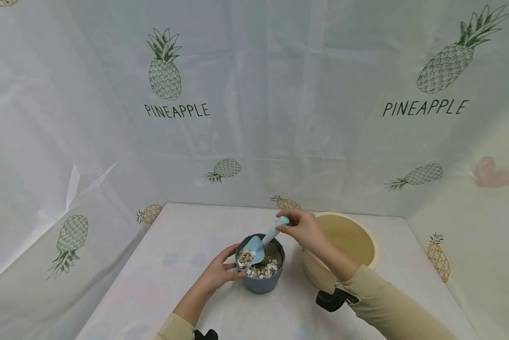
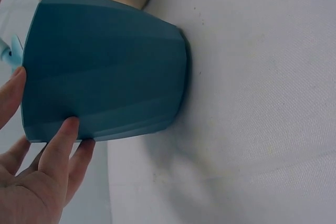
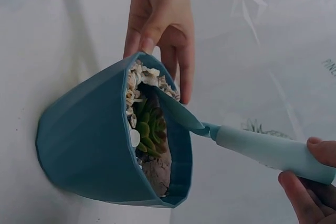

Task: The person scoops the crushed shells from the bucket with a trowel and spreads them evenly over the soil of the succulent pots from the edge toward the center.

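A blue faceted flower pot (image 1: 260, 285) stands on the white-covered table. My left hand (image 1: 217, 274) holds its left side, thumb at the near rim and fingers along the far side. My right hand (image 1: 302, 229) pinches the end of the handle of a pale blue trowel (image 3: 262, 153), above and right of the pot. The trowel's blade (image 1: 254, 250) slants down inside the rim, its tip at the pale gravel (image 3: 132, 95). A green succulent (image 3: 149, 128) grows in the pot beneath the blade, beside bare brownish soil (image 3: 159, 172).
A large cream basin (image 1: 316, 271) stands close to the right of the pot, partly behind my right forearm. A pineapple-print sheet (image 1: 280, 118) hangs behind the table and at both sides. Some dark specks lie on the table cover (image 2: 252, 87).
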A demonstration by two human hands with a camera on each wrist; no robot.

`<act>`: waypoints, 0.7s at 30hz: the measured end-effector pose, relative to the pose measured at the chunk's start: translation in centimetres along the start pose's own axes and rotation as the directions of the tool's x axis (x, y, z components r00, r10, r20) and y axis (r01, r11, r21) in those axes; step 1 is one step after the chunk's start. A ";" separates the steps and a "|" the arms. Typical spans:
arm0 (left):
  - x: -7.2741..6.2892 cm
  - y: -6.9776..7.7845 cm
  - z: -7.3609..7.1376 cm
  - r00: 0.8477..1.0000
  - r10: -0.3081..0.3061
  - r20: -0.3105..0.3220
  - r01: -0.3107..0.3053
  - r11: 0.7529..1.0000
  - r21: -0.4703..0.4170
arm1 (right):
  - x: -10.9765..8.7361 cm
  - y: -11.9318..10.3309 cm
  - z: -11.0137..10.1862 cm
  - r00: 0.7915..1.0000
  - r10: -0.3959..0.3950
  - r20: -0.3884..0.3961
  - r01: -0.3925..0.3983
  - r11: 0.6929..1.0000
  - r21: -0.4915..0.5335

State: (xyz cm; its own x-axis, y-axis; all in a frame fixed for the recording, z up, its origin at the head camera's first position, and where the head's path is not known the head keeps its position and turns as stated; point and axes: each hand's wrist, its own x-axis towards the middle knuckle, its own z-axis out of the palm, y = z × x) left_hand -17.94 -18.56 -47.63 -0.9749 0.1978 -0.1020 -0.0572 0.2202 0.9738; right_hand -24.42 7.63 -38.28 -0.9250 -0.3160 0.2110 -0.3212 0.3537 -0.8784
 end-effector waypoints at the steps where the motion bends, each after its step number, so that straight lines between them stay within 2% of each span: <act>1: 0.0 0.0 0.0 1.000 -0.002 -0.003 0.002 1.000 0.003 | 0.1 0.0 0.1 1.000 -0.001 -0.005 0.001 1.000 0.002; 16: 0.0 0.1 0.1 1.000 -0.010 -0.004 0.010 1.000 0.004 | -0.2 0.8 0.2 0.991 -0.103 -0.086 0.103 0.995 -0.007; 21: 0.0 0.1 0.0 1.000 -0.010 -0.005 0.010 1.000 0.002 | -0.5 0.7 -0.2 0.991 -0.098 -0.090 0.099 0.995 0.003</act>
State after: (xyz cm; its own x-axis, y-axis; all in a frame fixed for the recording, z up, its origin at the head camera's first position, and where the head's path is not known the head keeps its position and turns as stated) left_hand -17.92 -18.49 -47.51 -0.9754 0.1906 -0.1110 -0.0669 0.2238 0.9723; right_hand -24.22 8.21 -38.91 -0.9034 -0.2685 0.3342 -0.4107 0.3185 -0.8544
